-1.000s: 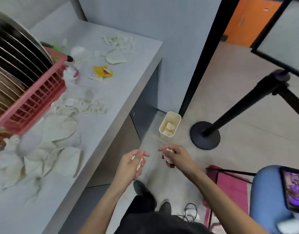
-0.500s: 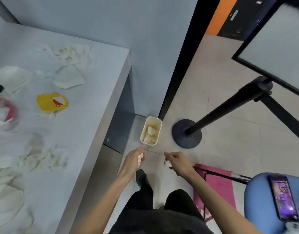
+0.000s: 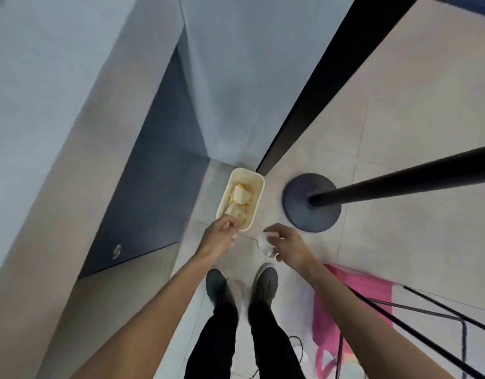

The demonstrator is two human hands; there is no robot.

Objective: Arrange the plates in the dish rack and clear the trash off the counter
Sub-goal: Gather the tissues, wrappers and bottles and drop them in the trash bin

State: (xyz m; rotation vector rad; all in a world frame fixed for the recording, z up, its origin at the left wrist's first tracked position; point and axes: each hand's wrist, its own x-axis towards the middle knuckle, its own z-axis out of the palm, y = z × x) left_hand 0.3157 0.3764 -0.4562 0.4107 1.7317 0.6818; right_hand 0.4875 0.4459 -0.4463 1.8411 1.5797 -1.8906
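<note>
View has tipped down since 0.5 s ago: counter (image 3: pixel 44 110) is now just a bare grey slab along the left, and its littered top is out of view. Left hand (image 3: pixel 218 238) has moved forward and now overlaps the near-left corner of the cream trash bin (image 3: pixel 259 184); before, it was short of the bin. Its fingers are curled in, with only a sliver of white scrap (image 3: pixel 234 237) showing under them. The bin stands on the floor tiles against the wall corner, and yellow and white trash (image 3: pixel 240 196) already lies inside. It looks nearer than before. Right hand (image 3: pixel 288 246) is still short of the bin, off its near-right corner, with fingers bent round a crumpled white paper (image 3: pixel 263 243). Shoes (image 3: pixel 266 283) are planted just behind both hands. Right of the bin and close to it is the stanchion base (image 3: pixel 298 192), its pole (image 3: pixel 405 180) running off right. Pink bag (image 3: pixel 356 288) lies at lower right. The blue chair with the phone is gone from the frame.
</note>
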